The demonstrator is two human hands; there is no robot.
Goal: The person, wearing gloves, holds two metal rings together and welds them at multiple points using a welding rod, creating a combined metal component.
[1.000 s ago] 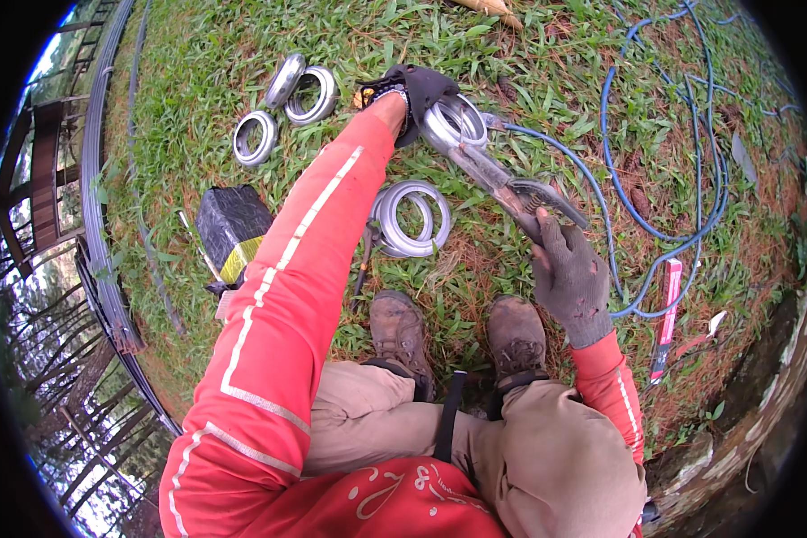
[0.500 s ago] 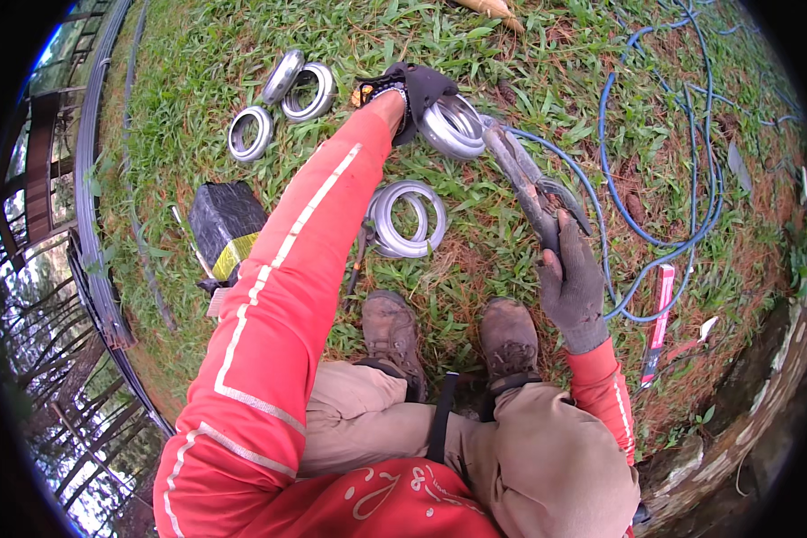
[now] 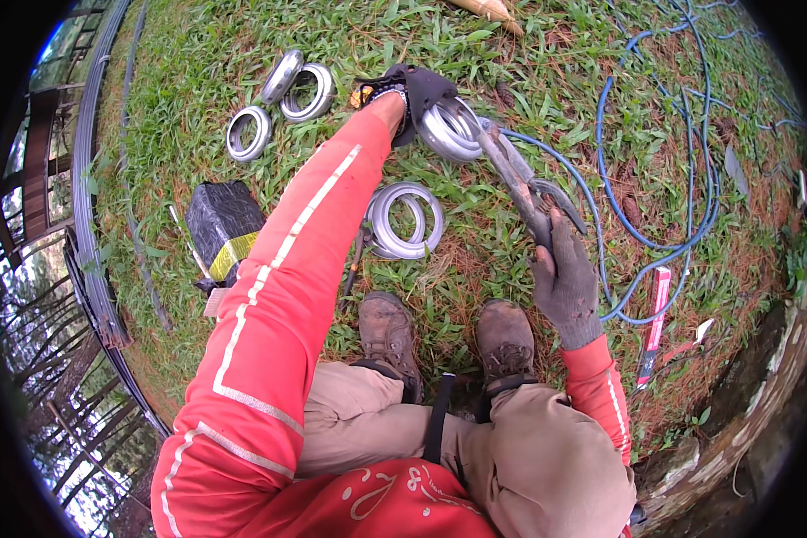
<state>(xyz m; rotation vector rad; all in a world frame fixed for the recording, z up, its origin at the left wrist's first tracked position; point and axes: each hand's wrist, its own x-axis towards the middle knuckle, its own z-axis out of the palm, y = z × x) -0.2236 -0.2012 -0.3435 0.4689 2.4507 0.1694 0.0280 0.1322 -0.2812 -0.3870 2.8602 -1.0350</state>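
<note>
My left hand (image 3: 421, 97), in a dark glove, is stretched far forward and closed on a shiny metal ring (image 3: 450, 132), tilted above the grass; its fingertips are mostly hidden. In a grey knit glove, my right hand (image 3: 568, 282) grips the near end of a long, dirty grey tool (image 3: 514, 175) with a curved lever on its side. The tool's far end meets or nearly meets the ring's right edge. A pair of silver rings (image 3: 406, 221) lies on the grass, nearer my boots. Beyond my left forearm rest several loose metal rings (image 3: 308, 92).
A blue hose or cable (image 3: 605, 161) loops over the grass at right. Near it lies a narrow pink-and-black pack (image 3: 656, 314). A black-wrapped block with yellow tape (image 3: 227, 224) sits at left, beside long metal bars (image 3: 90, 179). My boots (image 3: 505, 341) are close by.
Both hands keep their hold, almost unmoved. The view has shifted very slightly, and the right hand with the grey tool sits a touch further left.
</note>
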